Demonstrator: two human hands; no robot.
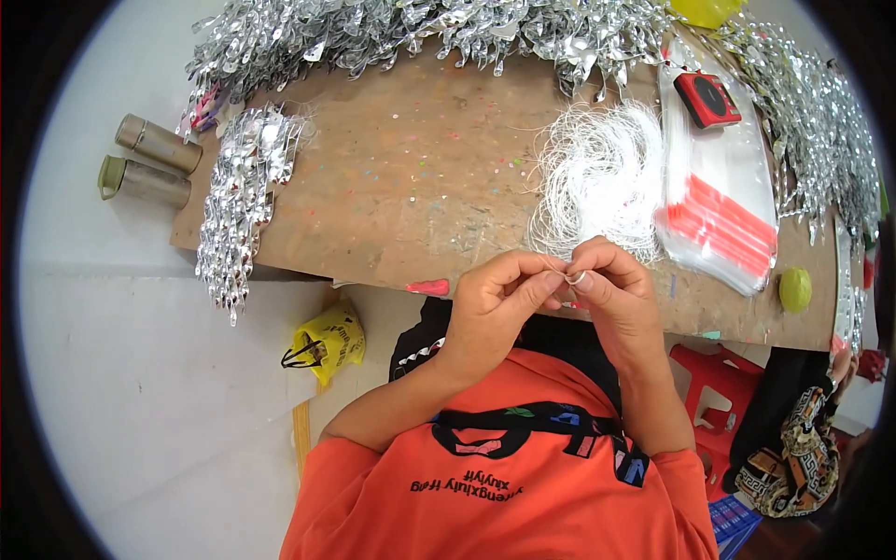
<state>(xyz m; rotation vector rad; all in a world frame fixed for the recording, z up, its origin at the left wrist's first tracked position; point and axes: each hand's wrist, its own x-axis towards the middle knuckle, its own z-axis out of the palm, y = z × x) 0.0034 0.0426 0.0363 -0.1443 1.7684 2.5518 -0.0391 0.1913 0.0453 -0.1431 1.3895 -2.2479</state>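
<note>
My left hand (493, 303) and my right hand (618, 301) meet at the table's near edge, thumbs and fingertips pinched close together. A short bit of thin pale string (571, 277) shows between them, curving by my right thumb; the rest of it is hidden by the fingers. Just beyond my hands lies a big loose heap of white string (607, 177). Strips of silver foil pieces (245, 201) hang over the table's left end, well away from my hands.
Silver tinsel bunches (401, 37) line the far edge of the wooden table (392, 187). To the right are clear plastic bags with red bands (719, 229), a red-and-black device (707, 100) and a yellow-green ball (795, 289). Two flasks (149, 163) lie left; a red stool (723, 387) stands right.
</note>
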